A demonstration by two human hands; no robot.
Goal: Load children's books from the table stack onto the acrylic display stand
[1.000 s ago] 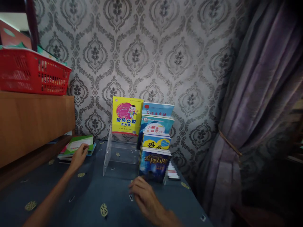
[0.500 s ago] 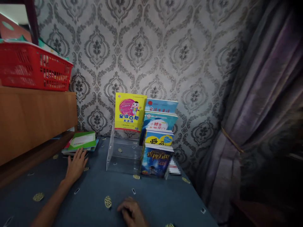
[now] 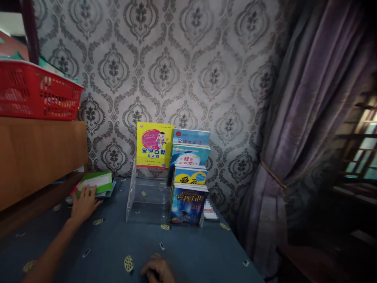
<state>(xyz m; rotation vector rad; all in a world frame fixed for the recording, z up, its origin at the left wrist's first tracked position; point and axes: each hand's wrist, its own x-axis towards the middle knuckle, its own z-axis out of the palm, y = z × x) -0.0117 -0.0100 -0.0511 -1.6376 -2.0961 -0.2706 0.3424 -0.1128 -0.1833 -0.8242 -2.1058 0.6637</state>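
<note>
My left hand [image 3: 84,202] reaches to the pile at the far left, its fingers spread over the near edge of a green book [image 3: 96,182]. The fingertips rest on that book, which lies on other flat books or papers. Low in the middle, my right hand [image 3: 159,268] hovers at or on the cloth, its fingers loosely bent and holding nothing visible; the frame's bottom edge cuts it. A clear stepped book stand [image 3: 131,196] is ahead, bearing a yellow workbook [image 3: 154,143] at back left. Its right column holds blue books [image 3: 190,204] [image 3: 191,155] and a yellow-and-blue book [image 3: 188,175].
A red basket [image 3: 55,92] stands on a wooden cabinet [image 3: 44,153] at the left. A dark patterned cloth [image 3: 112,243] covers the table. Behind are patterned wallpaper [image 3: 165,74] and, to the right, a tied curtain [image 3: 273,212]. A blurred-out item [image 3: 210,211] lies beside the stand.
My left hand has moved farther onto the green book at the pile. The whole view has shifted slightly, with the stand now lower and more to the left. My right hand stays low in the middle.
</note>
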